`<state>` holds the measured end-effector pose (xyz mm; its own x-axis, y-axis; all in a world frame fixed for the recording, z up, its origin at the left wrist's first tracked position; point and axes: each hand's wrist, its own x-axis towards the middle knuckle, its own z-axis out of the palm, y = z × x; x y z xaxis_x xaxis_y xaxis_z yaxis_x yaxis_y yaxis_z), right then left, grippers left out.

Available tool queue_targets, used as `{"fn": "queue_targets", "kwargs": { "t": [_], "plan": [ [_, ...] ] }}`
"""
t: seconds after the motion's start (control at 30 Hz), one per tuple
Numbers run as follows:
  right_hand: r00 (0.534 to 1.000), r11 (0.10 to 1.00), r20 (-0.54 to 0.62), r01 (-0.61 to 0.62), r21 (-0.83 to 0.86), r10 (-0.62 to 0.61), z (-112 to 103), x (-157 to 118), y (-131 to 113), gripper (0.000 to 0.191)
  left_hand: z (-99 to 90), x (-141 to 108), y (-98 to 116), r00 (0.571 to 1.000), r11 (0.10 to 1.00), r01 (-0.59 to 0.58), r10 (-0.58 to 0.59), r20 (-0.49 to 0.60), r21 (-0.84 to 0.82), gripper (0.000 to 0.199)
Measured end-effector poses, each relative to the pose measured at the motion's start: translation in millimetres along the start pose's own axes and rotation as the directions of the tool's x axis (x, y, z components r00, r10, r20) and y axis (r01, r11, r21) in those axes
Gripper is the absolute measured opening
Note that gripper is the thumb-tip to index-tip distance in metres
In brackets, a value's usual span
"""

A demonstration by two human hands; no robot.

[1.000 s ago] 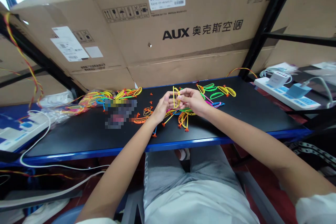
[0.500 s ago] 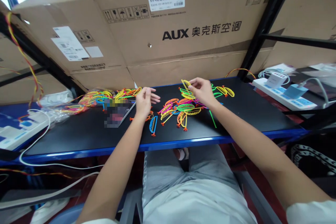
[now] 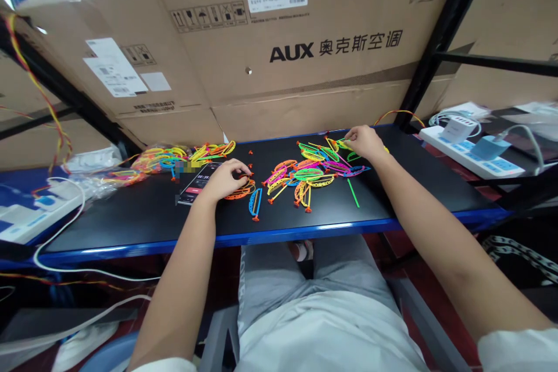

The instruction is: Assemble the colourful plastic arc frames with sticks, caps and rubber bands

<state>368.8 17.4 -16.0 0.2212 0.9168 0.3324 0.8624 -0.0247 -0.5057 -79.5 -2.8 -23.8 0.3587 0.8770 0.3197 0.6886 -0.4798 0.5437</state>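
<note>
A loose heap of neon plastic construction pieces [image 3: 307, 173], arcs and rods in green, yellow, orange and pink, lies mid-table on a black tabletop [image 3: 131, 218]. My right hand [image 3: 364, 142] is at the heap's far right, fingertips on a yellow-green piece [image 3: 344, 144]. Whether it grips that piece, I cannot tell. My left hand [image 3: 224, 180] is palm down, its fingers curled just above an orange arc piece [image 3: 241, 190]. Next to that hand lie a blue arc piece [image 3: 255, 203] and a phone [image 3: 196, 182], partly blurred. A green rod [image 3: 353, 193] lies apart.
A plastic bag with more bright pieces [image 3: 165, 158] lies at the back left. Power strips [image 3: 471, 154] and white cables sit at both table ends. Stacked cardboard boxes [image 3: 335, 52] on a black metal rack stand behind the tabletop, which has a blue front edge [image 3: 226, 237].
My hands have moved apart, from together over the heap to its two sides. The left went left and down to the orange piece; the right went right. The pieces now lie more spread out.
</note>
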Motion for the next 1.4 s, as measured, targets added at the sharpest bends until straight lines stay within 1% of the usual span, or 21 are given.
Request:
{"fn": "queue_targets", "kwargs": {
  "t": [0.07, 0.17, 0.27, 0.33, 0.37, 0.4, 0.47, 0.53, 0.6, 0.7, 0.83, 0.87, 0.93, 1.03, 1.1, 1.13, 1.2, 1.27, 1.3, 1.33, 1.4],
  "plan": [
    [1.0, 1.0, -0.016, 0.006, 0.003, -0.006, 0, -1, -4, 0.014, 3.2, 1, 0, 1.0, 1.0, -0.019, 0.019, 0.018, -0.012, 0.009],
    [0.999, 1.0, -0.035, 0.012, 0.011, -0.012, -1, -3, -8, 0.014, 4.3, 2, 1, 1.0, 0.999, -0.02, 0.019, -0.011, -0.04, 0.012],
    [0.999, 1.0, -0.046, 0.02, 0.019, -0.019, -2, -5, -11, 0.013, 3.3, 4, 7, 0.993, 0.991, -0.012, -0.004, -0.117, -0.135, 0.014],
    [0.998, 0.999, -0.055, 0.024, 0.026, -0.023, -3, -5, -12, 0.013, 2.7, 5, 13, 0.977, 0.956, 0.006, -0.068, -0.202, -0.293, 0.015],
    [0.998, 0.999, -0.06, 0.024, 0.029, -0.023, -3, -5, -12, 0.013, 2.3, 5, 16, 0.966, 0.915, 0.015, -0.117, -0.229, -0.403, 0.016],
    [0.998, 0.999, -0.065, 0.023, 0.032, -0.021, -4, -5, -12, 0.014, 1.8, 5, 19, 0.957, 0.853, 0.024, -0.171, -0.236, -0.521, 0.018],
    [0.997, 0.999, -0.071, 0.019, 0.036, -0.017, -4, -5, -13, 0.015, 0.0, 6, 25, 0.943, 0.676, 0.033, -0.264, -0.2, -0.736, 0.023],
    [0.997, 0.999, -0.069, 0.018, 0.039, -0.015, -3, -5, -14, 0.014, -3.3, 6, 29, 0.935, 0.493, 0.046, -0.327, -0.136, -0.869, 0.027],
    [0.998, 0.999, -0.063, 0.023, 0.044, -0.02, -3, -6, -15, 0.012, -7.9, 6, 31, 0.921, 0.361, 0.054, -0.378, -0.093, -0.931, 0.029],
    [0.998, 0.998, -0.053, 0.032, 0.056, -0.029, -6, -4, -13, 0.01, -15.1, 6, 28, 0.897, 0.245, 0.023, -0.432, -0.088, -0.969, 0.029],
    [0.997, 0.994, -0.082, 0.017, 0.104, -0.008, -24, 5, 3, 0.013, -20.7, 5, 21, 0.883, 0.154, -0.057, -0.454, -0.122, -0.986, 0.024],
    [0.995, 0.992, -0.099, -0.003, 0.125, 0.016, -29, 7, 11, 0.014, -21.1, 4, 20, 0.878, 0.146, -0.077, -0.459, -0.136, -0.986, 0.023],
    [0.99, 0.99, -0.115, -0.061, 0.13, 0.076, -38, 11, 28, 0.014, -21.2, 4, 19, 0.864, 0.163, -0.116, -0.47, -0.181, -0.98, 0.024],
    [0.988, 0.991, -0.092, -0.116, 0.073, 0.122, -46, 13, 53, 0.009, -19.8, 5, 17, 0.843, 0.236, -0.156, -0.474, -0.254, -0.959, 0.026],
    [0.986, 0.99, -0.091, -0.134, 0.039, 0.137, -46, 12, 65, 0.006, -17.7, 7, 16, 0.833, 0.288, -0.163, -0.473, -0.288, -0.944, 0.026],
    [0.985, 0.99, -0.099, -0.141, 0.03, 0.143, -46, 12, 68, 0.006, -16.1, 9, 16, 0.821, 0.319, -0.166, -0.479, -0.31, -0.933, 0.026],
    [0.981, 0.988, -0.118, -0.153, 0.021, 0.154, -45, 12, 72, 0.006, -11.8, 12, 16, 0.78, 0.398, -0.183, -0.497, -0.379, -0.899, 0.03],
    [0.977, 0.986, -0.127, -0.169, 0.006, 0.168, -44, 12, 73, 0.006, -6.8, 15, 18, 0.734, 0.48, -0.217, -0.494, -0.466, -0.85, 0.038],
    [0.976, 0.984, -0.122, -0.18, -0.002, 0.178, -44, 12, 73, 0.006, -4.4, 16, 19, 0.719, 0.513, -0.233, -0.481, -0.502, -0.826, 0.042],
    [0.976, 0.981, -0.102, -0.193, -0.01, 0.191, -44, 13, 73, 0.006, -2.2, 16, 20, 0.713, 0.54, -0.243, -0.464, -0.525, -0.806, 0.046],
    [0.975, 0.975, -0.032, -0.223, -0.024, 0.222, -44, 13, 76, 0.005, 1.2, 16, 21, 0.727, 0.573, -0.232, -0.435, -0.531, -0.786, 0.049]
  ]
}}
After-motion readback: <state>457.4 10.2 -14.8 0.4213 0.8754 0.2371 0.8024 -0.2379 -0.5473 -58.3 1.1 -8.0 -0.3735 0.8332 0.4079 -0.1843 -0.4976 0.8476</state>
